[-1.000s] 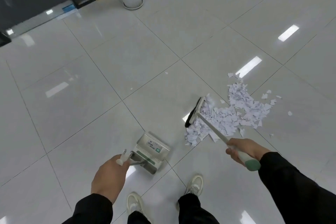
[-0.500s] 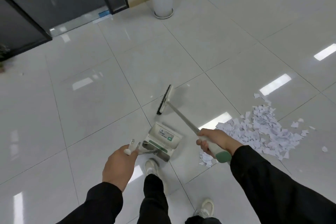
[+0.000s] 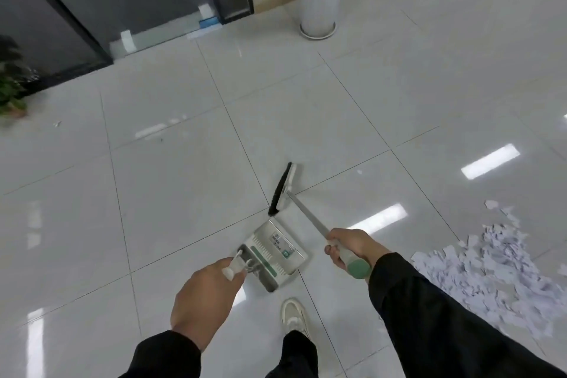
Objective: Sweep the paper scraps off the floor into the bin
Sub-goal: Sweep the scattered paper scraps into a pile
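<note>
The scraps lie in a loose heap on the floor at the right edge of the view, to the right of both hands and just beyond the right sleeve. The right hand is the nearer one to them; the left hand is well apart, on the far side of the dustpan.

The broom points away from the heap: its long handle runs from the right hand up and to the left, and its head sits on the floor just beyond the dustpan's far edge, with no scraps near it. The dustpan rests on the floor between the hands, and I see no paper in it.

The right hand is wrapped tight around the broom's green-ended grip. The left hand is curled around the dustpan's white handle.

No bin is plainly in view. My guess is the next move has to swing the broom head rightward to the heap and bring the dustpan alongside.
</note>
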A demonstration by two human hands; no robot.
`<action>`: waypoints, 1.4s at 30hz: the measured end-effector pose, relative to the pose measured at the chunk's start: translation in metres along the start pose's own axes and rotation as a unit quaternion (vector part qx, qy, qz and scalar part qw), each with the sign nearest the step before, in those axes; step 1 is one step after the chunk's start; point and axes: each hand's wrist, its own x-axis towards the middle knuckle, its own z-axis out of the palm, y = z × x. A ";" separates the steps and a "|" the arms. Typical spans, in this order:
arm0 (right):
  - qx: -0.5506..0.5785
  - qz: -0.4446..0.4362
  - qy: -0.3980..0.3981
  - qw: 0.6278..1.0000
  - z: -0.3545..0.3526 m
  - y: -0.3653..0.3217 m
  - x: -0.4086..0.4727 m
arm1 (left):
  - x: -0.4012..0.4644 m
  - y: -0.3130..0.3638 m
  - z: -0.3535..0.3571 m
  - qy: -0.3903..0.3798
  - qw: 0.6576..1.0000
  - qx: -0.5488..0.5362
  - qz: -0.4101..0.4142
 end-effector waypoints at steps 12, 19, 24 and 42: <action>0.041 -0.052 0.114 0.991 -0.129 -0.073 -0.040 | 0.091 0.130 -0.018 -0.066 0.989 0.072 0.114; 0.107 -0.029 0.184 0.977 -0.235 -0.061 -0.064 | 0.122 0.234 -0.007 -0.079 0.974 0.090 0.190; 0.175 -0.010 0.258 0.950 -0.319 -0.048 -0.096 | 0.138 0.348 0.014 -0.107 0.943 0.149 0.277; 0.489 -0.115 0.197 0.842 -0.363 -0.173 -0.131 | 0.214 0.613 0.031 -0.151 0.876 0.196 0.413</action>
